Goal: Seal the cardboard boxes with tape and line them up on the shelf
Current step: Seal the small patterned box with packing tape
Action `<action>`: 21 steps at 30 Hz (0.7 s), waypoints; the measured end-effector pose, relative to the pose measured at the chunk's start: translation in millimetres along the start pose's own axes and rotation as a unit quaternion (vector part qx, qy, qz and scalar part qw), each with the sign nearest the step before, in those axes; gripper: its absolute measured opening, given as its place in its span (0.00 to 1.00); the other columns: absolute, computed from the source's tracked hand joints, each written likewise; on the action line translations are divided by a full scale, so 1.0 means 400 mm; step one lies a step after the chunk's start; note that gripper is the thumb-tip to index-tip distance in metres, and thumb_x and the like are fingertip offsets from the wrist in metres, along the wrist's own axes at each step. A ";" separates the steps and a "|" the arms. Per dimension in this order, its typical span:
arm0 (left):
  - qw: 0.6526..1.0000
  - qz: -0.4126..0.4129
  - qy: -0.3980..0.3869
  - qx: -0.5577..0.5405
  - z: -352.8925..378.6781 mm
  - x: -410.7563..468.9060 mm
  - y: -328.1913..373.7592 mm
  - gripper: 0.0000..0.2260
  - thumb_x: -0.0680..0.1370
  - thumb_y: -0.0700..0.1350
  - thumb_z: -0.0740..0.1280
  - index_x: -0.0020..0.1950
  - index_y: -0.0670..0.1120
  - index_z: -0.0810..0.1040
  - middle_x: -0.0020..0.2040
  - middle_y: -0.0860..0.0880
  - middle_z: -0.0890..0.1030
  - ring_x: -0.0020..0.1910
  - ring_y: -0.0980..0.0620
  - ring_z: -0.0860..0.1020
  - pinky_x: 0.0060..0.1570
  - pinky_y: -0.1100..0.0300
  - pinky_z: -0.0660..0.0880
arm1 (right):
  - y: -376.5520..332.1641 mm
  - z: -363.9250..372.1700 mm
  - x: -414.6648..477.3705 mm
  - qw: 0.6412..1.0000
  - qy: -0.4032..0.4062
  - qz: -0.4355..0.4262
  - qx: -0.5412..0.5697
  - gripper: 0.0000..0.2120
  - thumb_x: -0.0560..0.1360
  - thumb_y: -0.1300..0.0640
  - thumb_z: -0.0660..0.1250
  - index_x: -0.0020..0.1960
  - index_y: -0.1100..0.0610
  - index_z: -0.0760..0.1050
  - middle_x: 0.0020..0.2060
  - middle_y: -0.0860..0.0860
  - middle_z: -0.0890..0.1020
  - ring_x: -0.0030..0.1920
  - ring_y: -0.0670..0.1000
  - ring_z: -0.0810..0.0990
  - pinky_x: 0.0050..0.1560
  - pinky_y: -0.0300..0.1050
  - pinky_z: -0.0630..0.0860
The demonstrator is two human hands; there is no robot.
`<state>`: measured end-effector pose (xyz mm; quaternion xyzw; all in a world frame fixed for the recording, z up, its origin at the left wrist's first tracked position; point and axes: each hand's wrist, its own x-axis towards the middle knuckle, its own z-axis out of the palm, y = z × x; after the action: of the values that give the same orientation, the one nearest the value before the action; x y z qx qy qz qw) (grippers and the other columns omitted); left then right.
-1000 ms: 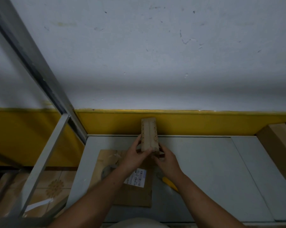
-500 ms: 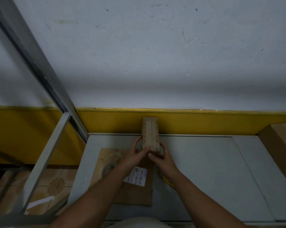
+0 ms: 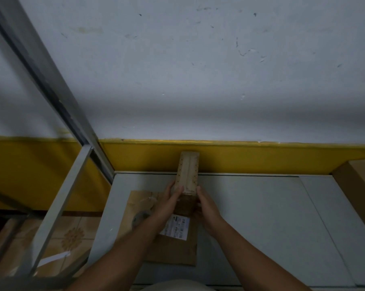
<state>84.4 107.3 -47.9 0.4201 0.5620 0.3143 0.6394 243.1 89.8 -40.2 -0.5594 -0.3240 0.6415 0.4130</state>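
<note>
A small narrow cardboard box (image 3: 187,172), its top seam taped, stands on the grey shelf surface (image 3: 250,206) with its far end against the yellow wall band. My left hand (image 3: 169,201) grips its near left side, thumb on the top edge. My right hand (image 3: 205,203) holds its near right side. Under my hands lies a flat cardboard box (image 3: 173,246) with a white shipping label (image 3: 176,227). A roll of tape (image 3: 140,218) lies on that flat box, partly hidden by my left forearm.
Another brown cardboard box (image 3: 357,192) sits at the right edge of the shelf. A metal shelf upright and brace (image 3: 57,97) run diagonally on the left. Tiled floor (image 3: 72,238) and more cardboard show below left.
The small box has slid a little farther back toward the wall with both hands on it. The yellow object seen under my right wrist is now out of sight.
</note>
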 end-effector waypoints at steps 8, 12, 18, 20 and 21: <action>0.999 0.018 0.010 0.028 0.017 -0.009 0.027 0.29 0.83 0.61 0.66 0.81 0.60 0.59 0.66 0.53 0.78 0.56 0.61 0.81 0.52 0.65 0.81 | 0.007 0.007 0.032 0.996 -0.013 -0.042 -0.082 0.40 0.71 0.23 0.63 0.75 0.43 0.71 0.64 0.46 0.82 0.62 0.46 0.82 0.68 0.54 0.77; 0.999 0.000 0.021 0.038 0.000 -0.001 0.028 0.32 0.78 0.68 0.68 0.80 0.64 0.62 0.59 0.57 0.81 0.57 0.57 0.84 0.63 0.50 0.81 | -0.001 0.004 0.033 0.997 -0.022 -0.031 -0.073 0.37 0.73 0.25 0.64 0.76 0.41 0.69 0.66 0.46 0.81 0.63 0.47 0.82 0.68 0.55 0.77; 0.999 0.006 0.020 0.032 -0.009 -0.010 0.058 0.26 0.78 0.73 0.61 0.71 0.62 0.75 0.64 0.54 0.83 0.61 0.54 0.83 0.64 0.48 0.80 | 0.000 -0.004 0.029 0.998 -0.021 -0.024 -0.052 0.41 0.73 0.25 0.67 0.79 0.43 0.64 0.70 0.46 0.79 0.66 0.46 0.80 0.70 0.54 0.75; 0.999 0.021 0.037 0.030 -0.003 -0.033 0.090 0.23 0.81 0.69 0.59 0.70 0.60 0.75 0.64 0.55 0.82 0.60 0.58 0.81 0.62 0.54 0.80 | 0.001 -0.008 0.032 0.998 -0.007 -0.012 -0.057 0.48 0.70 0.23 0.68 0.82 0.45 0.59 0.73 0.48 0.75 0.68 0.46 0.78 0.71 0.53 0.74; 0.997 0.037 0.050 0.038 -0.004 -0.046 0.102 0.18 0.84 0.66 0.58 0.69 0.59 0.74 0.62 0.58 0.81 0.58 0.61 0.79 0.58 0.60 0.78 | -0.004 -0.008 0.026 0.998 -0.002 -0.009 -0.061 0.49 0.70 0.23 0.67 0.82 0.46 0.57 0.75 0.47 0.72 0.69 0.46 0.76 0.72 0.51 0.73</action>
<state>82.7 109.9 -3.1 0.4486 0.5887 0.3365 0.5823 246.4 99.6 -44.0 -0.5792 -0.3688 0.6180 0.3828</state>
